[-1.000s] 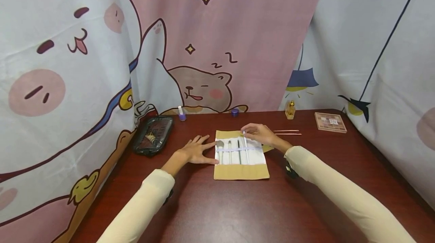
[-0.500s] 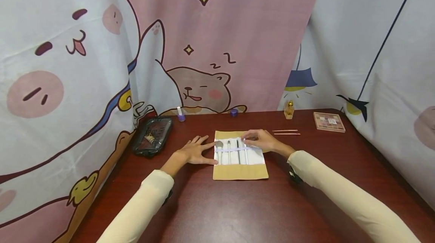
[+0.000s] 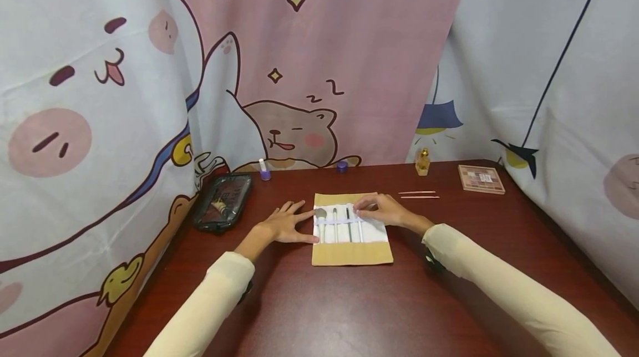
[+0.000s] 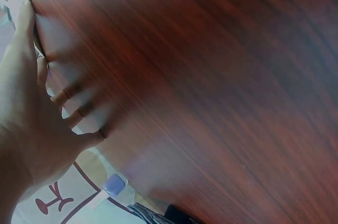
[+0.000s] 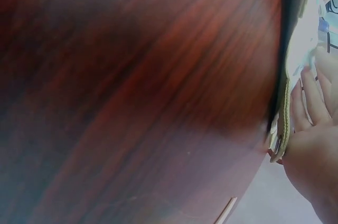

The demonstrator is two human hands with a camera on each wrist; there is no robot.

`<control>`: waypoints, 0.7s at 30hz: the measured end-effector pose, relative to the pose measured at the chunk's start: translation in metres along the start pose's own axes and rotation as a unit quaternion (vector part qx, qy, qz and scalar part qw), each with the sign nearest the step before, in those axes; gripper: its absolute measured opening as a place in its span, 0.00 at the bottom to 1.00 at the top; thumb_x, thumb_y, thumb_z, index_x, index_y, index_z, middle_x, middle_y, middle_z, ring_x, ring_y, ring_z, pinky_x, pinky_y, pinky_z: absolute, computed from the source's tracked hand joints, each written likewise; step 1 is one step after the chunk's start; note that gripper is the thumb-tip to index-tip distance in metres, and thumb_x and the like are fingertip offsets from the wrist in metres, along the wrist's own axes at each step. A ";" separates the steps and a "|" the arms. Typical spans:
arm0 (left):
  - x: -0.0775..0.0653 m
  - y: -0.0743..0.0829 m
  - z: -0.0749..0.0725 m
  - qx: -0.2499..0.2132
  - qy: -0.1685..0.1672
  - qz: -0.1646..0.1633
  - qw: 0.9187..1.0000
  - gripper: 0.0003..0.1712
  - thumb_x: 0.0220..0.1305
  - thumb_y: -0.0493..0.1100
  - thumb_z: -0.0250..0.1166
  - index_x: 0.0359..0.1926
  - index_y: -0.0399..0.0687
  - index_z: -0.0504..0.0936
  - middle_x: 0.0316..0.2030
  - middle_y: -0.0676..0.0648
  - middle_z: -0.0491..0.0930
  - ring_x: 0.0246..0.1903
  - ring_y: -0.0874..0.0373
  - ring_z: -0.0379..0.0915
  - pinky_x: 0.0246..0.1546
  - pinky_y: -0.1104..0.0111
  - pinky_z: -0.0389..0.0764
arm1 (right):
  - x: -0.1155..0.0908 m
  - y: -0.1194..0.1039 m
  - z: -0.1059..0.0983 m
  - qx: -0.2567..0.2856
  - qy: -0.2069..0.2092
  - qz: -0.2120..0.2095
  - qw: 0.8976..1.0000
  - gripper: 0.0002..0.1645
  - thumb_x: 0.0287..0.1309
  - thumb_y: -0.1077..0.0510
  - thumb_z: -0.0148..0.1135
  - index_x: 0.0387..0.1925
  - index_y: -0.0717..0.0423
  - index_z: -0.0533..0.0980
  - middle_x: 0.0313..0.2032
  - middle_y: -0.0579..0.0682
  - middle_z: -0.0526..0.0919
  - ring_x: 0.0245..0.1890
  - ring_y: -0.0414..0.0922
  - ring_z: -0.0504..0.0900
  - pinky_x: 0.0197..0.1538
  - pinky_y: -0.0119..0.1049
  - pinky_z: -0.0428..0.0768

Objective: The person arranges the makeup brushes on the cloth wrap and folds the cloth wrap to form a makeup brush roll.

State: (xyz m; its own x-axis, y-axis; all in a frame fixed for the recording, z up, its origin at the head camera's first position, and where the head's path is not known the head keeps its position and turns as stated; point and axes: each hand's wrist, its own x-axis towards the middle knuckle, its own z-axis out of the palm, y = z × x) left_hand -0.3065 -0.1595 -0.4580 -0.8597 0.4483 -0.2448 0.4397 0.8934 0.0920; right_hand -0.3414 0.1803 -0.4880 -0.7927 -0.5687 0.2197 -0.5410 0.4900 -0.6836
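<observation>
A tan makeup brush roll (image 3: 351,255) lies unfolded on the table, its white lining facing up under a lilac elastic band. Tucked behind the band stand a fluffy makeup brush (image 3: 321,225), a slimmer one (image 3: 335,226) and a dark-handled one (image 3: 349,226). At the right of this row, my right hand (image 3: 386,210) pinches the upper end of a white-handled brush (image 3: 361,231), whose tip the fingers hide. My left hand (image 3: 285,225) has its fingers spread, the index finger and thumb resting on the roll's left edge; the left wrist view shows this hand (image 4: 31,123) flat beside it.
A black-edged clear pouch (image 3: 223,203) lies at the left. Along the back stand a purple-and-white bottle (image 3: 264,171), a purple jar (image 3: 341,167) and a gold bottle (image 3: 422,163). Two thin sticks (image 3: 419,197) and an eyeshadow palette (image 3: 481,179) lie at the right.
My right hand has come slightly down toward me, and the white-handled brush has slid lower behind the band. My left hand has stayed at the roll's left edge.
</observation>
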 end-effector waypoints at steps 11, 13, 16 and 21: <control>-0.003 -0.002 0.002 -0.002 0.003 0.005 1.000 0.55 0.57 0.85 0.56 0.81 0.75 0.55 0.83 0.46 0.46 0.80 0.40 0.41 0.75 0.38 0.51 | -0.001 -0.001 -0.002 -0.006 0.015 0.008 1.000 0.15 0.65 0.60 0.71 0.52 0.61 0.85 0.48 0.55 0.90 0.52 0.53 0.87 0.57 0.50 0.84; -0.003 -0.002 0.002 -0.003 0.001 0.003 1.000 0.55 0.57 0.85 0.56 0.81 0.75 0.55 0.83 0.46 0.46 0.80 0.40 0.40 0.75 0.38 0.50 | -0.001 -0.001 -0.005 -0.007 0.014 0.011 1.000 0.15 0.66 0.60 0.70 0.52 0.61 0.85 0.48 0.55 0.90 0.52 0.54 0.87 0.56 0.50 0.84; -0.003 -0.002 0.001 -0.002 0.001 0.000 1.000 0.55 0.57 0.85 0.56 0.81 0.76 0.55 0.83 0.46 0.45 0.80 0.40 0.40 0.75 0.38 0.50 | -0.003 0.000 -0.012 -0.009 0.015 0.015 1.000 0.14 0.67 0.60 0.70 0.51 0.61 0.85 0.48 0.55 0.90 0.52 0.54 0.87 0.55 0.52 0.84; -0.001 0.000 0.000 0.002 0.003 0.002 1.000 0.56 0.57 0.86 0.55 0.82 0.76 0.54 0.83 0.47 0.45 0.80 0.41 0.40 0.75 0.38 0.50 | -0.010 0.002 -0.029 -0.003 0.015 0.024 1.000 0.16 0.67 0.61 0.69 0.53 0.63 0.83 0.49 0.57 0.89 0.54 0.57 0.86 0.57 0.56 0.82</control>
State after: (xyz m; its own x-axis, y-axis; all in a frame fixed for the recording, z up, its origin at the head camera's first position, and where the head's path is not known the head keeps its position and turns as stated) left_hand -0.3058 -0.1600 -0.4578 -0.8594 0.4521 -0.2389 0.4440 0.8915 0.0901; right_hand -0.3429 0.2067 -0.4716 -0.8262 -0.5238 0.2074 -0.5030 0.5200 -0.6904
